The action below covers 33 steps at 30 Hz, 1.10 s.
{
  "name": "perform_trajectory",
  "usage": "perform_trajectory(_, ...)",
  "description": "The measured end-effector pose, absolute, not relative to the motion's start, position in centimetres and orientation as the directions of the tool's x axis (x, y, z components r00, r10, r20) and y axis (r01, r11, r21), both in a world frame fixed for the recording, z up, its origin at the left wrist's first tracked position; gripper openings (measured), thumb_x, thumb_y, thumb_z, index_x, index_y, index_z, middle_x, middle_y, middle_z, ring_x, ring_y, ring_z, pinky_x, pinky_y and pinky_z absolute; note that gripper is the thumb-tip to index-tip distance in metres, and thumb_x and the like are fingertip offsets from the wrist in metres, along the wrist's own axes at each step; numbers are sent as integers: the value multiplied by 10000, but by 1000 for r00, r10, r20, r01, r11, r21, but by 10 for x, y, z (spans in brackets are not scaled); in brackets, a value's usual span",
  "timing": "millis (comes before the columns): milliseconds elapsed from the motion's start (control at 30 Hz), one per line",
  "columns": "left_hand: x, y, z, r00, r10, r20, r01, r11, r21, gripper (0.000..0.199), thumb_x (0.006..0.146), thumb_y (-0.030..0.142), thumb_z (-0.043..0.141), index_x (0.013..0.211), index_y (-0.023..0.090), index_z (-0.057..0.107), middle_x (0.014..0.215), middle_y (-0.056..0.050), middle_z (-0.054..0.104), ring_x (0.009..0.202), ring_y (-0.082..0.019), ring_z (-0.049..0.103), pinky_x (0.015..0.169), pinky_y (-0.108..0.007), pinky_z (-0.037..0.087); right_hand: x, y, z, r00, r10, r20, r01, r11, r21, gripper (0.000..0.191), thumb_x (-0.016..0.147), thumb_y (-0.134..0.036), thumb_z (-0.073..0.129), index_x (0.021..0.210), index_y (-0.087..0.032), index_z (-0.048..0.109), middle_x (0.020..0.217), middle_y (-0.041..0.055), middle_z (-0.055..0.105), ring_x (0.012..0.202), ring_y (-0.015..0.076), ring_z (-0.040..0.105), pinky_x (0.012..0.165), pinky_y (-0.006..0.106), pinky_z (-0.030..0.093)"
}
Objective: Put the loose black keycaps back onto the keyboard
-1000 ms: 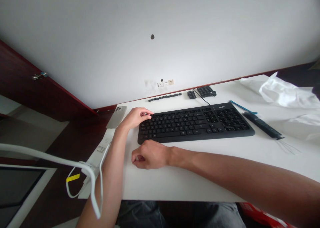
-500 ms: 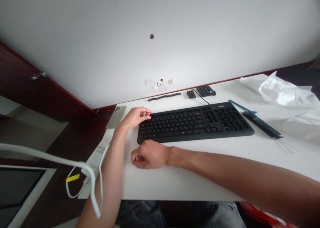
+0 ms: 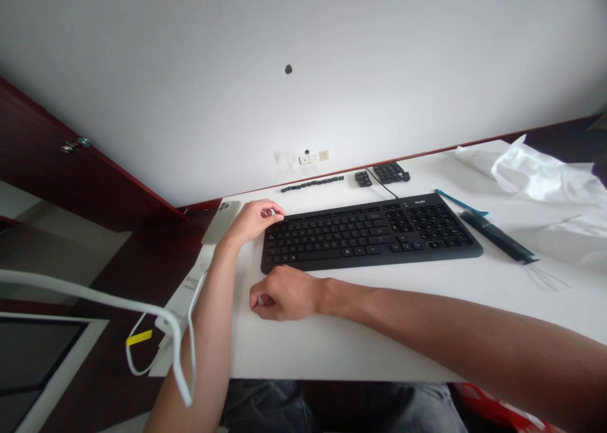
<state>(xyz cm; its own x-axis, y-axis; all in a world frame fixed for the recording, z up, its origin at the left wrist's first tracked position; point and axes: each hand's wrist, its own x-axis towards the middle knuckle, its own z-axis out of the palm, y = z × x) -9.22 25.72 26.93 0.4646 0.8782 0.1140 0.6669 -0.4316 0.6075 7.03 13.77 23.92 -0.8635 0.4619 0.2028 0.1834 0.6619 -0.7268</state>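
Go softly with the left hand (image 3: 251, 221) at the keyboard (image 3: 327, 255) corner, its grip I cannot tell, while the right hand (image 3: 289, 292) rests nearby, fingers curled in.

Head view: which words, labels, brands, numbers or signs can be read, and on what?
No text reads clearly.
Pale logo on the keyboard: too blurred.
Legends on the keys: too small.
Dark print on the white paper left of the keyboard: too small.
Yellow tag: no lettering can be made out.
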Motion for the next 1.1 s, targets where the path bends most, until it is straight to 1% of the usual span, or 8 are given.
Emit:
perform_trajectory(567, -88, 258, 261, 489, 866, 108, 677, -455, 579, 230, 878, 409, 667, 903, 213, 784, 994, -58, 767, 827, -184, 651, 790, -316, 511, 70, 138, 239, -860, 462, 218, 172, 664, -727, 123, 898, -159, 614, 920, -172, 734, 738, -28, 688, 598, 93, 505, 637, 222, 378)
perform_trajectory(667, -89, 258, 263, 477, 871, 119, 665, -446, 599, 215, 874, 409, 680, 888, 218, 778, 997, -49, 765, 843, -185, 657, 792, -318, 508, 70, 138, 239, -861, 462, 211, 179, 664, -726, 120, 898, -163, 620, 924, -177, 737, 744, -26, 693, 608, 97, 525, 643, 224, 380)
perform_trajectory(767, -85, 255, 269, 416, 885, 209, 590, -438, 678, 227, 868, 433, 702, 900, 214, 747, 933, -39, 743, 828, -178, 645, 780, -322, 498, 69, 138, 238, -862, 460, 212, 182, 671, -719, 123, 899, -170, 624, 935, -179, 741, 757, -20, 704, 635, 104, 555, 659, 228, 387)
perform_trajectory(833, -77, 252, 273, 309, 897, 314, 493, -434, 754, 311, 914, 510, 634, 856, 211, 693, 803, -32, 682, 761, -168, 611, 746, -331, 488, 69, 139, 237, -865, 454, 215, 178, 677, -714, 131, 901, -176, 621, 948, -176, 744, 765, -16, 711, 654, 109, 567, 677, 230, 397)
perform_trajectory(867, -72, 250, 274, 246, 903, 353, 441, -428, 788, 391, 955, 559, 547, 805, 214, 650, 727, -27, 628, 721, -165, 584, 730, -339, 482, 69, 139, 236, -866, 451, 215, 176, 678, -714, 138, 902, -181, 618, 956, -174, 745, 768, -14, 714, 660, 112, 571, 683, 231, 400)
perform_trajectory(967, -51, 246, 272, 163, 935, 314, 318, -351, 881, 599, 1031, 617, 223, 638, 229, 456, 567, -18, 435, 622, -165, 497, 712, -372, 466, 69, 139, 236, -868, 450, 211, 174, 671, -721, 157, 908, -190, 608, 976, -176, 748, 766, -17, 714, 652, 111, 574, 668, 227, 399)
perform_trajectory(1033, -37, 245, 265, 207, 959, 196, 254, -246, 936, 587, 1025, 614, 233, 583, 237, 315, 516, 4, 317, 557, -155, 424, 679, -377, 445, 69, 140, 236, -866, 450, 218, 162, 665, -729, 163, 905, -177, 603, 975, -183, 750, 798, -17, 725, 651, 107, 580, 658, 221, 398)
perform_trajectory(1100, -26, 244, 257, 224, 968, 114, 213, -162, 963, 572, 1004, 608, 357, 584, 243, 226, 504, 36, 227, 507, -131, 338, 628, -356, 410, 68, 140, 236, -867, 443, 228, 145, 662, -735, 173, 897, -152, 599, 971, -183, 753, 845, -11, 740, 667, 104, 592, 671, 216, 406)
